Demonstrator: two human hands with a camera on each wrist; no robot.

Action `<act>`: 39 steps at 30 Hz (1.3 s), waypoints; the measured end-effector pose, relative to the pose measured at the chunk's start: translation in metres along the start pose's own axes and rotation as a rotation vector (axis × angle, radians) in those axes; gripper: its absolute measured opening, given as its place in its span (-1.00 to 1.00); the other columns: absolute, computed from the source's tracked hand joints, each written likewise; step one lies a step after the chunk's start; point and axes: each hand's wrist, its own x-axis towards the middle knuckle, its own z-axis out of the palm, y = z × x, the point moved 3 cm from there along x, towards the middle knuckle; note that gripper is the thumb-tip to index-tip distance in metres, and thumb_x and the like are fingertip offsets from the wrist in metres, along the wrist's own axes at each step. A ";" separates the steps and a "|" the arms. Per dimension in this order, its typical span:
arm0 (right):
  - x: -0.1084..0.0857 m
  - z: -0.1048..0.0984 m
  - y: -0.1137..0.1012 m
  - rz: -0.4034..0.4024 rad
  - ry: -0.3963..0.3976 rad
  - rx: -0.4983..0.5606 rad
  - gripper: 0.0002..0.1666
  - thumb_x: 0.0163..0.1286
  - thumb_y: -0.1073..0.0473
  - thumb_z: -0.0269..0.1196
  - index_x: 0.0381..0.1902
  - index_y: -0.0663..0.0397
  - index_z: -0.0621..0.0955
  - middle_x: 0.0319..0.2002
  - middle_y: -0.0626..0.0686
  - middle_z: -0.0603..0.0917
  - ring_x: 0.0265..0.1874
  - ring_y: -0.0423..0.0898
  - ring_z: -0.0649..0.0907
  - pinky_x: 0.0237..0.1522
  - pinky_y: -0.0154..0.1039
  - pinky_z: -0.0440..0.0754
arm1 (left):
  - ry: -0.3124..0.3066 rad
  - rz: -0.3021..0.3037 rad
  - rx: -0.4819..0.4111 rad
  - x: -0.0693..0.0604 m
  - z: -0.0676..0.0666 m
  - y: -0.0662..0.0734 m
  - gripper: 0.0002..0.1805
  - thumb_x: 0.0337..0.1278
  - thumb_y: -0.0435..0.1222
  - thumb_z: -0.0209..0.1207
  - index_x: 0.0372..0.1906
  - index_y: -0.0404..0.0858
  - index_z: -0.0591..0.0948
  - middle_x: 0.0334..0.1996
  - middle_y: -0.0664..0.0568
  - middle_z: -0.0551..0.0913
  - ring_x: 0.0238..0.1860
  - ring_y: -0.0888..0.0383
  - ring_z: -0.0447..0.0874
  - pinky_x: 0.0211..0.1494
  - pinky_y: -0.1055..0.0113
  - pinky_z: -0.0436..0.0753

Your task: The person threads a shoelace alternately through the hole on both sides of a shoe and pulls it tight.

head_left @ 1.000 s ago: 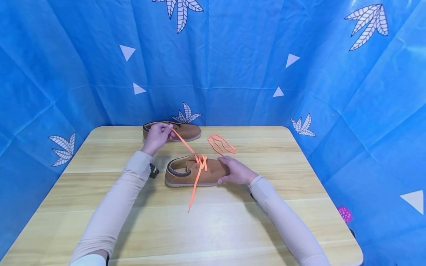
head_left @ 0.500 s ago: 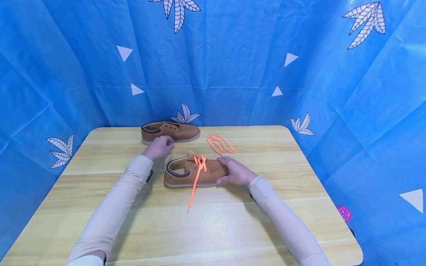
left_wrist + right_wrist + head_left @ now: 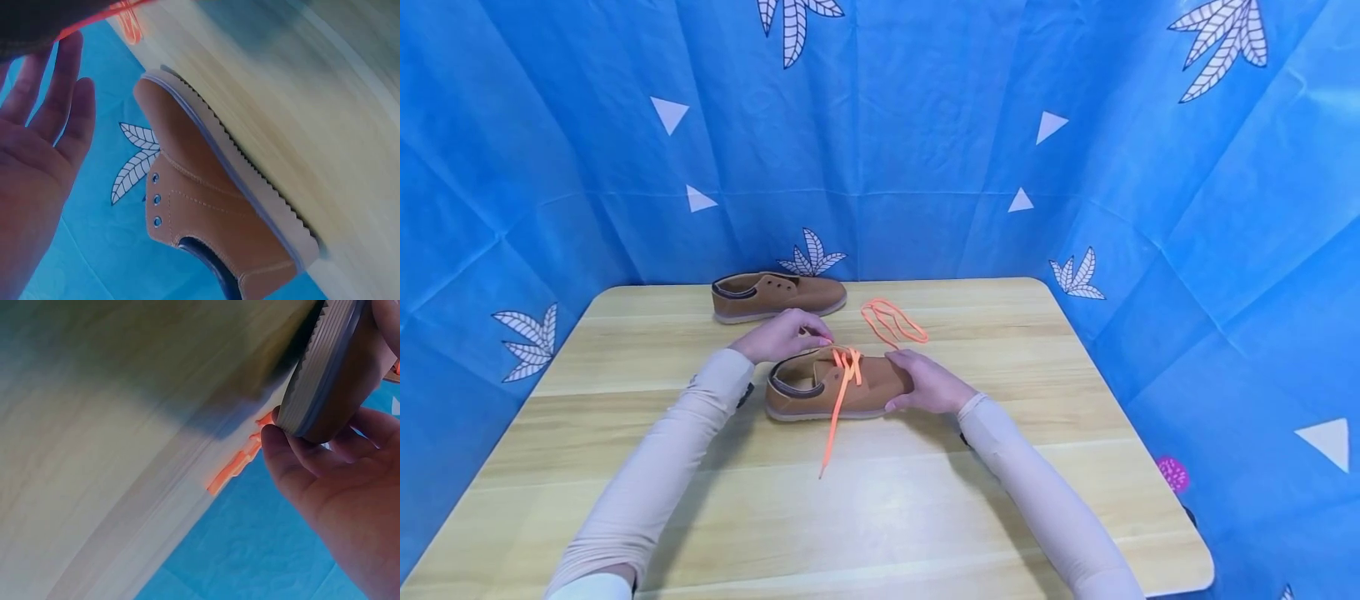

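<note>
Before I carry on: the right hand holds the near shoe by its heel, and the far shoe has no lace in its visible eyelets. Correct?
Not quite: the head view shows the right hand holding the near shoe by its toe, not its heel. The far shoe indeed has no lace in its visible eyelets.

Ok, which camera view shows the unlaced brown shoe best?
The left wrist: the unlaced brown low-cut shoe is largest there, eyelets and sole clear, heel cropped. Head shows it small, partly behind the left hand; right wrist doesn't.

An orange lace [image 3: 87, 24] runs by the tips of the fingers [image 3: 78, 122], near a brown shoe [image 3: 206, 194].
</note>
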 end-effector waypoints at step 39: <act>0.001 -0.003 0.007 -0.034 -0.006 0.002 0.10 0.20 -0.12 0.54 0.56 0.15 0.31 0.53 0.25 0.37 0.56 0.21 0.33 0.58 0.10 0.27 | 0.162 -0.524 -0.248 -0.022 -0.008 -0.064 -0.55 0.60 -0.09 0.03 -0.14 -0.42 0.68 -0.19 -0.15 0.76 -0.16 0.07 0.76 -0.01 0.22 0.73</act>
